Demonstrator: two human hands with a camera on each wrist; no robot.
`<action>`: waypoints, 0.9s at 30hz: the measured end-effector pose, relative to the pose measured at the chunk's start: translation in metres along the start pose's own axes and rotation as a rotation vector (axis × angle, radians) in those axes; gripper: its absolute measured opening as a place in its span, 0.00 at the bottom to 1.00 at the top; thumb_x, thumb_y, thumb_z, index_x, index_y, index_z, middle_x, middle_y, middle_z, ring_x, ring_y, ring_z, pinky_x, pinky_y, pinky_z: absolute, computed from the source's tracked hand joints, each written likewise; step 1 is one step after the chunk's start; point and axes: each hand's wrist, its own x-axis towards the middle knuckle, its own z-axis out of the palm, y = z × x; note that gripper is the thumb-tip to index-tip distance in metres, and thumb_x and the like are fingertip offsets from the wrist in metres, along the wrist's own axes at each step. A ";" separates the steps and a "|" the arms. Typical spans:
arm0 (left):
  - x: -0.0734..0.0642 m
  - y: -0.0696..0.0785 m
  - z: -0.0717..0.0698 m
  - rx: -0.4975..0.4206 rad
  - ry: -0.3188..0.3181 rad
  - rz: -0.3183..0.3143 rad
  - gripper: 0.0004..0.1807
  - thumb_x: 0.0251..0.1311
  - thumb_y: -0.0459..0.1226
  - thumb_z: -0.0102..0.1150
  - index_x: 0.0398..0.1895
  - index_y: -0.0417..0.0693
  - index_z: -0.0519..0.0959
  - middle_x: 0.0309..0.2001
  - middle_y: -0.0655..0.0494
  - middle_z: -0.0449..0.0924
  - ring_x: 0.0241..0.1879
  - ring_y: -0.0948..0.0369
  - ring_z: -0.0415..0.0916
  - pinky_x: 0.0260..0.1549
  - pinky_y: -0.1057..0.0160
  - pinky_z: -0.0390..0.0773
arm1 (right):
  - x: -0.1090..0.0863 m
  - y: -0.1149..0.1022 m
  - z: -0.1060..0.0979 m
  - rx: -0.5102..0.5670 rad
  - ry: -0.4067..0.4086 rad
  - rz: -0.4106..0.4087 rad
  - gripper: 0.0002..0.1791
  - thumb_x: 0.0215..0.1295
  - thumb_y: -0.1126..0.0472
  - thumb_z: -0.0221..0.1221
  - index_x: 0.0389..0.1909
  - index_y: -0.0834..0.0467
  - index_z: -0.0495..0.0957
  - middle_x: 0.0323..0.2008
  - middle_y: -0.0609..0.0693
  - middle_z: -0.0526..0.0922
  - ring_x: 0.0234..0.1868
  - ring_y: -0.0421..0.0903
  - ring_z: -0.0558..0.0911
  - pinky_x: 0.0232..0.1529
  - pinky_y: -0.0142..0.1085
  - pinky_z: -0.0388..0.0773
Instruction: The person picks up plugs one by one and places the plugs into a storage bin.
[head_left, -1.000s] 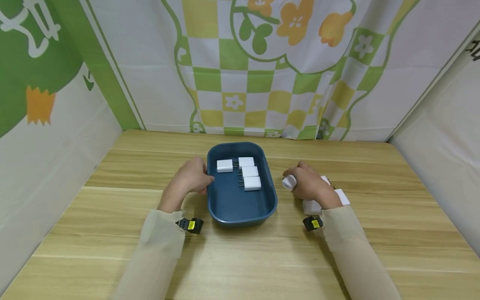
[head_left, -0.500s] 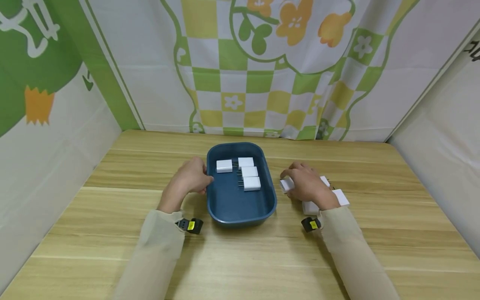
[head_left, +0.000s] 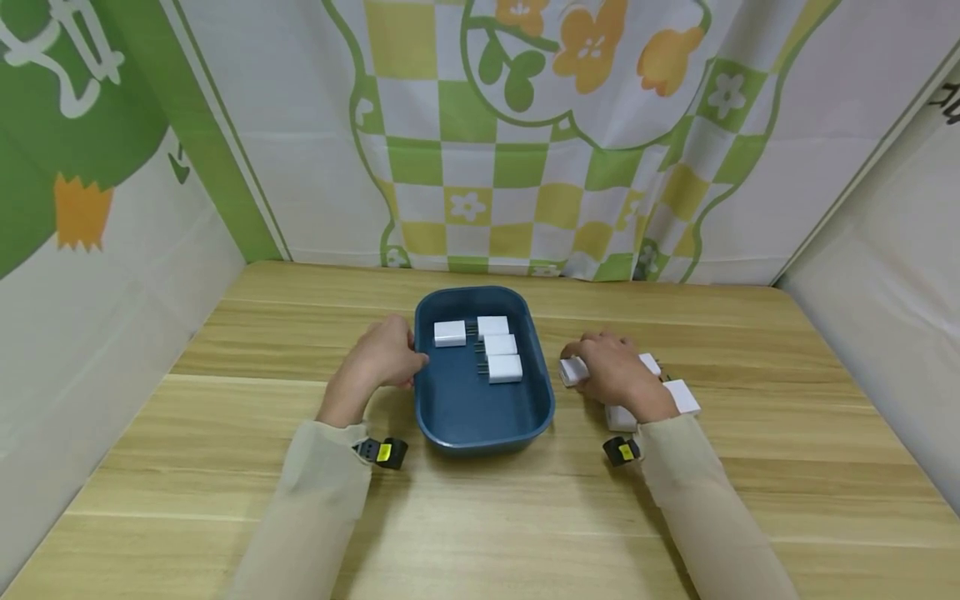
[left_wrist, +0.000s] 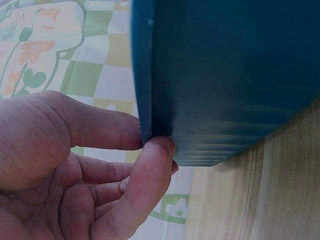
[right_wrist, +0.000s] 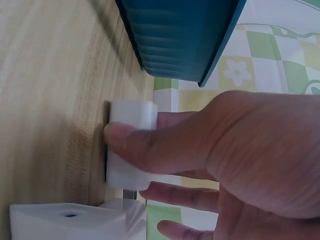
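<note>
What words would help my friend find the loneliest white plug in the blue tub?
On the wooden table stands a blue tub, pinched at its edge by the left hand. Inside, toward the far end, find the white plug on the left. It sits alone there; the tub's three other plugs line up to its right.

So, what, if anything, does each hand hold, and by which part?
The left hand pinches the blue bin by its left rim; the right hand holds a white charger by its sides, the far one hidden.
</note>
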 end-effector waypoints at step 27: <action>0.000 0.000 0.000 0.000 -0.001 -0.007 0.12 0.69 0.33 0.57 0.25 0.38 0.78 0.17 0.50 0.78 0.21 0.54 0.81 0.23 0.64 0.73 | -0.017 -0.011 -0.032 0.026 0.140 -0.029 0.24 0.65 0.61 0.68 0.61 0.58 0.77 0.53 0.60 0.80 0.56 0.62 0.77 0.55 0.64 0.67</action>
